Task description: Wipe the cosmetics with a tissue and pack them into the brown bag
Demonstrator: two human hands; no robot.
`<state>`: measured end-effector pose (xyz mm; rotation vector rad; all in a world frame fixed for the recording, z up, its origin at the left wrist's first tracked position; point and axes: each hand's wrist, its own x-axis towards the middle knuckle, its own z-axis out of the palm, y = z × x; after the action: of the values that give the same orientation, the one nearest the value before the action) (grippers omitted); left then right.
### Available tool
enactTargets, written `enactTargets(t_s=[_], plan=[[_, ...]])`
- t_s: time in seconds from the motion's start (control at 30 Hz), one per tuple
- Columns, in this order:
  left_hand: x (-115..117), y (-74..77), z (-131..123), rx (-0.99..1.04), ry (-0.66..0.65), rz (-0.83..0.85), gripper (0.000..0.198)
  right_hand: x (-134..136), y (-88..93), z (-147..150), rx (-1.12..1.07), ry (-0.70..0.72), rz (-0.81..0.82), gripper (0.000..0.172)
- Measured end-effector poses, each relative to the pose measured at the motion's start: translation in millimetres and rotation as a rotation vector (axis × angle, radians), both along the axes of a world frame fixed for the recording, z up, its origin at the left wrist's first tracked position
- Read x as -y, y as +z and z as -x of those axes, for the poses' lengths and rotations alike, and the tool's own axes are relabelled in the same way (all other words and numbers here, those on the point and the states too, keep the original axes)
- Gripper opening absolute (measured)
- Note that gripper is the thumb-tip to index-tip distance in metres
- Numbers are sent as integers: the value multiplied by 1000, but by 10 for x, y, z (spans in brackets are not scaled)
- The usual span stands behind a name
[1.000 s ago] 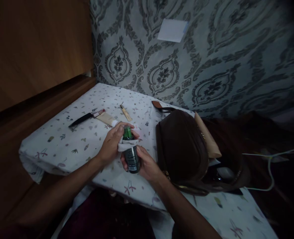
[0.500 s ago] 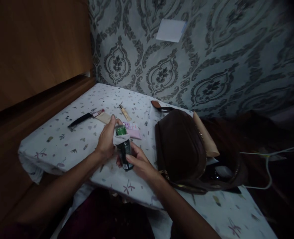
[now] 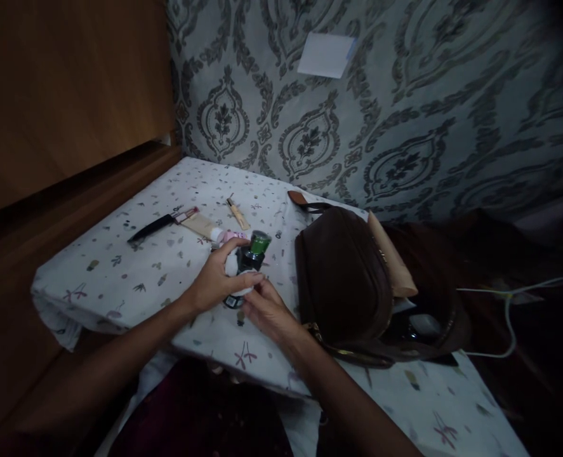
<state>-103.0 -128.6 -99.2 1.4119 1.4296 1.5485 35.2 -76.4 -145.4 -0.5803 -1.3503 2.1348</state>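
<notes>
A dark bottle with a green cap [image 3: 260,242] is in my hands above the table, tilted with its cap up and to the right. My left hand [image 3: 221,277] wraps round the bottle's middle, with a white cloth or tissue [image 3: 232,264] between palm and bottle. At the bottle's lower end, the fingers of my right hand [image 3: 269,310] are closed against its side; their tips are partly hidden. Just beyond my hands lie a beige tube [image 3: 198,225] with a white cap and a pink packet [image 3: 232,236], partly covered by my left hand.
A black-handled brush or comb [image 3: 152,227] and a small slim tube [image 3: 237,214] lie farther back on the patterned tablecloth [image 3: 138,270]. To the right stands a brown bag [image 3: 343,279], with a beige roll [image 3: 391,257] behind it. A white cable [image 3: 510,317] hangs at far right.
The bottle has tilted to the right. My left hand has shifted from around the cap down onto the bottle's middle, taking the white cloth lower. My right hand stays near the base.
</notes>
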Motion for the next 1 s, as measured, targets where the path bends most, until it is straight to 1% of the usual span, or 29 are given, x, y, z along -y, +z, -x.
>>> enactTargets(t_s=[0.07, 0.17, 0.2, 0.27, 0.33, 0.43, 0.5, 0.57, 0.63, 0.73, 0.83, 0.93, 1.0], plan=[[18, 39, 48, -76, 4, 7, 46, -44, 33, -17, 6, -24, -101, 56], [71, 116, 141, -234, -2, 31, 44, -120, 89, -72, 36, -126, -368, 52], [91, 136, 173, -299, 2, 49, 43, -139, 103, -90, 37, -170, -427, 51], [128, 145, 229, -461, 2, 95, 41, -158, 122, -112, 26, -226, -456, 49], [158, 109, 261, -654, -20, 116, 38, -155, 138, -114, 32, -231, -434, 48], [191, 0, 254, -896, -34, 57, 39, -128, 164, -94, 116, -229, -480, 41], [203, -60, 235, -982, -34, 24, 40, -112, 174, -80, 162, -237, -528, 37], [211, -89, 238, -1011, -56, 31, 38, -106, 170, -71, 179, -240, -547, 36], [224, -97, 280, -990, -84, 50, 39, -108, 156, -67, 187, -255, -543, 35], [280, -118, 407, -910, -104, 115, 44, -112, 143, -68, 205, -268, -543, 36], [377, -172, 558, -827, -124, 179, 47, -103, 155, -79, 209, -250, -556, 35], [462, -224, 682, -735, -181, 174, 49, -98, 157, -93, 182, -241, -557, 33], [492, -230, 735, -631, -192, 175, 49, -107, 137, -97, 143, -250, -513, 32]])
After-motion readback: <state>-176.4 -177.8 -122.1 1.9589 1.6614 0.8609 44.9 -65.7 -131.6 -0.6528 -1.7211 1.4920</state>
